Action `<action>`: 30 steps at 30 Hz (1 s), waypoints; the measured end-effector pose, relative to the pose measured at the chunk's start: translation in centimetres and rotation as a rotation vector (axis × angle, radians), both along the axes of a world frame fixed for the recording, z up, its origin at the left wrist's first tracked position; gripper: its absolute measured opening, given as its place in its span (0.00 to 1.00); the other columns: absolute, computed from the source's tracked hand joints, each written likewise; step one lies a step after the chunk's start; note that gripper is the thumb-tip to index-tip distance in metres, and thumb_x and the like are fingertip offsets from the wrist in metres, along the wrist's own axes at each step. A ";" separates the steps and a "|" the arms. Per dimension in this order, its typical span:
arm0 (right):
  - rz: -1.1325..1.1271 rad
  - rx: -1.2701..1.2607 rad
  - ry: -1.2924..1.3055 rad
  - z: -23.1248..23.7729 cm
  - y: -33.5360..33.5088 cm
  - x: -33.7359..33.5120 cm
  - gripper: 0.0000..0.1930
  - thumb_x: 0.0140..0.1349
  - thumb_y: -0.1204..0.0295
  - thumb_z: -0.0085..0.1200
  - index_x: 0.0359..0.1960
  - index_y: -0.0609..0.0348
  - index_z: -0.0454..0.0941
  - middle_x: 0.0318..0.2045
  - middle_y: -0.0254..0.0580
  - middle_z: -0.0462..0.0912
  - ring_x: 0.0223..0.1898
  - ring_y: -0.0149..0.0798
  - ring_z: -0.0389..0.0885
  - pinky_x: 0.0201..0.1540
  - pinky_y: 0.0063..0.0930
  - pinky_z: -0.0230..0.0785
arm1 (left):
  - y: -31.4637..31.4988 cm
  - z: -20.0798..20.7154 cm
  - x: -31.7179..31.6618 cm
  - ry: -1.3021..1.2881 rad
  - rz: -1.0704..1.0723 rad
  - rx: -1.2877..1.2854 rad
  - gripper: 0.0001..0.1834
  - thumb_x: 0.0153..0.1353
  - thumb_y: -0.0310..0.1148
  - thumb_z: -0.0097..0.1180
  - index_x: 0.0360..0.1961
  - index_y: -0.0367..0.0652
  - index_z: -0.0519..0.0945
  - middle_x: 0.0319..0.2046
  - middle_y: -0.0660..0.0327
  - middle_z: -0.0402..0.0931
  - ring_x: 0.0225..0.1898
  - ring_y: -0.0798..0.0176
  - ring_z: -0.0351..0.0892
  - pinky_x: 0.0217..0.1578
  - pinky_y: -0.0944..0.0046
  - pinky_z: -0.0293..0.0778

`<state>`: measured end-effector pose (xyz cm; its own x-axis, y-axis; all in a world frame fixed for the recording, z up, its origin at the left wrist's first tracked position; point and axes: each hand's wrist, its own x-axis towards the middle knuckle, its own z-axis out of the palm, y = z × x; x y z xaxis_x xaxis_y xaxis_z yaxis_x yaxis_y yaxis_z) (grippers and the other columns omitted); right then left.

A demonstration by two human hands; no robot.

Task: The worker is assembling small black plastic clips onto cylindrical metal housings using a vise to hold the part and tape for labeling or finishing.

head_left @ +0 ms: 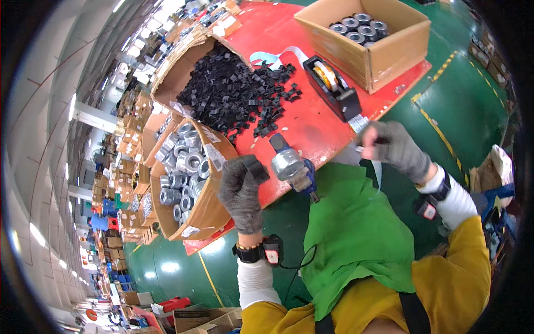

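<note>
At the red table's near edge, left hand (242, 189) has its fingers closed around a small black piece (256, 169), just beside the holder. Right hand (392, 147) is curled near the tape dispenser's (334, 92) loose tape end (359, 123); blurred, can't tell if it grips anything.

Between the 2 hands: 1 silver cylinder (287, 165) sits on the blue holder (308, 177) at the edge. Work on it looks unfinished, my read.

Progress, judged from the loads: mid-run. About 7 black-and-silver units stand in the far right carton (400, 58), probably done. Plenty left: loose silver cylinders in the left carton (214, 209), plus a big heap of black clips (222, 86) behind it.

Edges: left carton's wall crowds the left hand, so sideways room there is tight. Best lane is the bare strip of tabletop (317, 133) between heap and dispenser. Right hand is out past the table edge, over green floor (445, 128), so more swing room that side. Dispenser sits near that edge; watch for snags.
</note>
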<state>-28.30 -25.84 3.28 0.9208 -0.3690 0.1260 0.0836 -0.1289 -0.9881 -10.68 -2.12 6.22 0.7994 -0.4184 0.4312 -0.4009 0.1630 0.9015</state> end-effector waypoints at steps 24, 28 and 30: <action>0.370 -0.062 -0.038 2.2 5.9 1.4 0.09 0.47 0.69 0.63 0.25 0.61 0.79 0.19 0.35 0.79 0.24 0.25 0.75 0.29 0.22 0.66 | 0.4 -4.3 -7.7 -0.145 -0.078 0.180 0.10 0.49 0.19 0.59 0.34 0.37 0.78 0.31 0.62 0.72 0.32 0.69 0.72 0.34 0.71 0.69; 0.360 -0.022 -0.005 2.2 6.1 1.4 0.09 0.46 0.69 0.63 0.24 0.61 0.79 0.19 0.35 0.78 0.24 0.25 0.74 0.28 0.22 0.66 | 0.4 -4.4 -7.6 -0.163 -0.051 0.207 0.09 0.48 0.19 0.60 0.32 0.36 0.77 0.30 0.62 0.71 0.30 0.70 0.71 0.32 0.71 0.69; 0.328 -0.019 -0.018 1.7 6.3 1.6 0.09 0.46 0.69 0.63 0.24 0.61 0.79 0.19 0.35 0.79 0.24 0.25 0.74 0.29 0.22 0.66 | 0.4 -4.5 -7.6 -0.181 -0.041 0.211 0.09 0.47 0.19 0.61 0.32 0.36 0.77 0.30 0.62 0.71 0.30 0.70 0.71 0.32 0.71 0.69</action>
<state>-26.74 -19.58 4.96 0.9877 -0.0508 0.1478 0.1414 -0.1110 -0.9837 -18.26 -1.74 1.74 0.6979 -0.5446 0.4651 -0.5550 -0.0009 0.8318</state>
